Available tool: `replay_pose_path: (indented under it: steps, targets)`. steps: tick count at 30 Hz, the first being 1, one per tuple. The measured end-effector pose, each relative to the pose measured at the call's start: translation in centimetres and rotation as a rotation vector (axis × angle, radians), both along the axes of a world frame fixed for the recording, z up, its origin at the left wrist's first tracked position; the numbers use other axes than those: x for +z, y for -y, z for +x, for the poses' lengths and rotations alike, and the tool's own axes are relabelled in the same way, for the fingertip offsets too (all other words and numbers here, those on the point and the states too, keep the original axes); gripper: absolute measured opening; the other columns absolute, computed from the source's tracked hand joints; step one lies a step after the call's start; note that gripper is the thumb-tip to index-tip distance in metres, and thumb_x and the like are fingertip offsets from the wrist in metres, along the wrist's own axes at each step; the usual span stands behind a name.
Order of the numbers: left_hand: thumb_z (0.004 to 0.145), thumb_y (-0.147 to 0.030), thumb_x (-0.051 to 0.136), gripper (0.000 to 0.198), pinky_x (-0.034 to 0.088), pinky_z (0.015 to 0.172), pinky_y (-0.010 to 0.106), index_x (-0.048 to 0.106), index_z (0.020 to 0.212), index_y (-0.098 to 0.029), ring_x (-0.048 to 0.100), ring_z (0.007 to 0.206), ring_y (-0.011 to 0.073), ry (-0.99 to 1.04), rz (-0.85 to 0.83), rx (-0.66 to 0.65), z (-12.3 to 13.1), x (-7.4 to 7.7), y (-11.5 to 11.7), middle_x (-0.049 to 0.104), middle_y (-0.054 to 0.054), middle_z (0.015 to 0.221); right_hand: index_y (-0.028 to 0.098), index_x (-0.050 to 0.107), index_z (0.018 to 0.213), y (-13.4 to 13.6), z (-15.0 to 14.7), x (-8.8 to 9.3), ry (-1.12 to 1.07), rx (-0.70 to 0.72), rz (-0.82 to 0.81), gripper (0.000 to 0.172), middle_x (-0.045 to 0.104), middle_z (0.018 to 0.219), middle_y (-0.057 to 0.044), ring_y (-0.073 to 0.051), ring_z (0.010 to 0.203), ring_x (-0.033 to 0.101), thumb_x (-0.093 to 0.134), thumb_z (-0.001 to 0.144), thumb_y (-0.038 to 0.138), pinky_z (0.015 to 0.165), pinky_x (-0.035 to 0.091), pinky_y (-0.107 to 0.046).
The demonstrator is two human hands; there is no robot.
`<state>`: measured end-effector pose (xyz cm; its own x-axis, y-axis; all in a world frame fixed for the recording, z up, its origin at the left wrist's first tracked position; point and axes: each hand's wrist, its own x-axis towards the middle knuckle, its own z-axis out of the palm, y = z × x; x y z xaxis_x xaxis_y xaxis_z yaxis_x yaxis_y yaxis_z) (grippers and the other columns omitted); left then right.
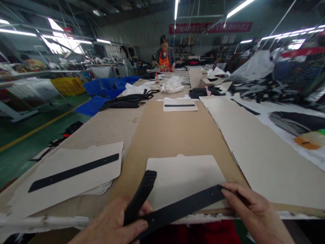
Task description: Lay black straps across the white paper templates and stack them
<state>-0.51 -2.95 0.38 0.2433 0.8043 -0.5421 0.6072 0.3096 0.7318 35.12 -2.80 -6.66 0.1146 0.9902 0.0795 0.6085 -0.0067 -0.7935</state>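
Note:
My left hand (124, 222) is closed round a bundle of black strips (142, 193) that stands up from its grip. Between its thumb and fingers it also pinches the near end of a single black strip (185, 205) with small holes. My right hand (250, 208) pinches the other end of this strip, which stretches slantwise between both hands. Beyond and partly beneath the strip lies a pale board (182, 171) with rounded corners and a small tab on its far edge. Several similar boards (83, 157) lie stacked at the left, a black strip (76, 172) resting on the top one.
Farther along the table (162, 132) lies another board (180, 101) with a dark strip. A long pale sheet (254, 142) covers the right side. Black fabric pieces (124, 101) lie at the far left, near blue bins (92, 105). A person in an orange apron (165, 62) stands at the far end.

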Motion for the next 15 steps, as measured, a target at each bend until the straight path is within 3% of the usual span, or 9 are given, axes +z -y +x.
replay_pose_path:
  steps: [6, 8, 11, 15]
  targets:
    - [0.069, -0.041, 0.065, 0.044, 0.054, 0.078, 0.030, 0.066, 0.108, -0.020, 0.069, 0.093, 0.0230, -0.087, 0.152, 0.132, 0.3, -0.1, -2.9, 0.073, 0.004, 0.106, 0.028, 0.075, 0.094, -2.2, -1.0, 0.8, 0.072, 0.006, 0.051, 0.029, 0.076, 0.099, -0.002, -0.022, 0.091, 0.071, 0.056, 0.086, 0.048, 0.082, 0.056, -0.030]
    - [0.070, -0.046, 0.064, 0.047, 0.054, 0.074, 0.032, 0.066, 0.108, -0.018, 0.070, 0.083, 0.0235, -0.137, 0.193, 0.167, 0.5, -0.4, -3.6, 0.074, 0.005, 0.099, 0.027, 0.074, 0.093, -3.0, -1.2, 0.5, 0.087, -0.021, 0.063, 0.028, 0.076, 0.098, -0.002, -0.022, 0.091, 0.071, 0.055, 0.087, 0.047, 0.084, 0.055, -0.032]
    - [0.072, -0.049, 0.060, 0.047, 0.052, 0.068, 0.033, 0.067, 0.106, -0.016, 0.067, 0.061, 0.0209, -0.207, 0.221, 0.171, 1.1, -0.6, -4.4, 0.071, 0.001, 0.072, 0.026, 0.073, 0.093, -3.8, -1.4, -0.3, 0.112, -0.075, 0.082, 0.028, 0.076, 0.098, -0.003, -0.023, 0.092, 0.071, 0.054, 0.087, 0.044, 0.085, 0.055, -0.034]
    - [0.074, -0.047, 0.057, 0.041, 0.051, 0.064, 0.029, 0.068, 0.100, -0.017, 0.066, 0.059, 0.0198, -0.223, 0.258, 0.166, 1.4, -0.8, -4.8, 0.068, -0.001, 0.067, 0.025, 0.073, 0.092, -4.2, -1.4, -0.9, 0.138, -0.093, 0.124, 0.027, 0.076, 0.094, -0.003, -0.022, 0.089, 0.071, 0.054, 0.086, 0.043, 0.084, 0.056, -0.035]
